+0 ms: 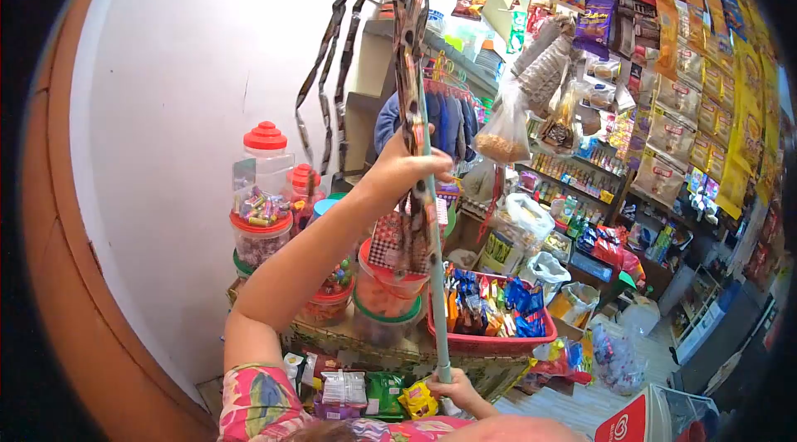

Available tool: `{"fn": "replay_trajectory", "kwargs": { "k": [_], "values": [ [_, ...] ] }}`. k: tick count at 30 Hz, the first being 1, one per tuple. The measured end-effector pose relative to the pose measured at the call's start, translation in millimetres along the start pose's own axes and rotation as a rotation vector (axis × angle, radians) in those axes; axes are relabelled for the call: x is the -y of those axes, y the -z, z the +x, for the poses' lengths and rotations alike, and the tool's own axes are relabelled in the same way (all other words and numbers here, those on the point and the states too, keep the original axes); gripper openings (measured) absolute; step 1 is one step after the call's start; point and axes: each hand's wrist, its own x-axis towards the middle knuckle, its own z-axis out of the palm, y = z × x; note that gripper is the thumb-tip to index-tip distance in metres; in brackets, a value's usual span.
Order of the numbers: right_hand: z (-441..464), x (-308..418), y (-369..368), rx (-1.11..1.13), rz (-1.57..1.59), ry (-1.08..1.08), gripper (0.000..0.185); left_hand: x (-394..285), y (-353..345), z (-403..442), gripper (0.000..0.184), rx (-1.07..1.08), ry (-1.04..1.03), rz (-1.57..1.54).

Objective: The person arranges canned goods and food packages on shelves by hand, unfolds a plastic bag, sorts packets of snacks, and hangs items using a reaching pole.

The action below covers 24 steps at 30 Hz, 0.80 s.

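Observation:
A long pale green-grey pole (437, 293) stands nearly upright in front of me. Long, narrow, dark patterned strips (407, 35) hang from its top, some loose to the left and some down along the pole. My left hand (415, 164) is raised and closed round the pole and strips, its thumb lying across the front. Lower down, my right hand (461, 392) grips the pole near its bottom end. Behind the strips are a checked packet (394, 243) and a red-rimmed jar (388, 284), both partly covered.
Candy jars with red lids (266, 136) crowd the counter at left. A red basket (494, 346) of packets stands right of the pole. Snack packets (672, 139) hang at upper right, beside a bag (502, 131). A white wall (183, 151) bounds the left.

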Motion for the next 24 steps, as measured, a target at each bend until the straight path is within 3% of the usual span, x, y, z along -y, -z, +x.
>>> {"fn": "replay_trajectory", "kwargs": {
  "k": [3,11,16,19,20,24],
  "values": [
    [8.2,14.0,-1.5,-0.053,0.022,0.114,0.015,-6.9,-0.8,18.4,0.064,-0.039,0.032,-0.036],
    [28.8,65.6,-40.8,-0.161,0.162,0.257,0.019,6.8,12.8,58.1,0.062,0.183,0.115,-0.161],
    [32.8,113.9,-54.1,-0.208,0.191,0.396,0.026,19.3,14.8,66.2,0.046,0.230,0.029,-0.083],
    [41.3,149.0,-57.8,-0.247,0.169,0.457,0.027,7.0,16.5,65.8,0.045,0.225,0.189,-0.011],
    [46.9,162.1,-57.2,-0.284,0.114,0.462,0.027,6.8,17.8,66.2,0.049,0.201,0.219,-0.011],
    [75.2,222.9,-54.3,-0.319,0.004,0.531,0.027,7.5,30.3,70.1,0.068,0.432,0.236,0.049]
  ]
}}
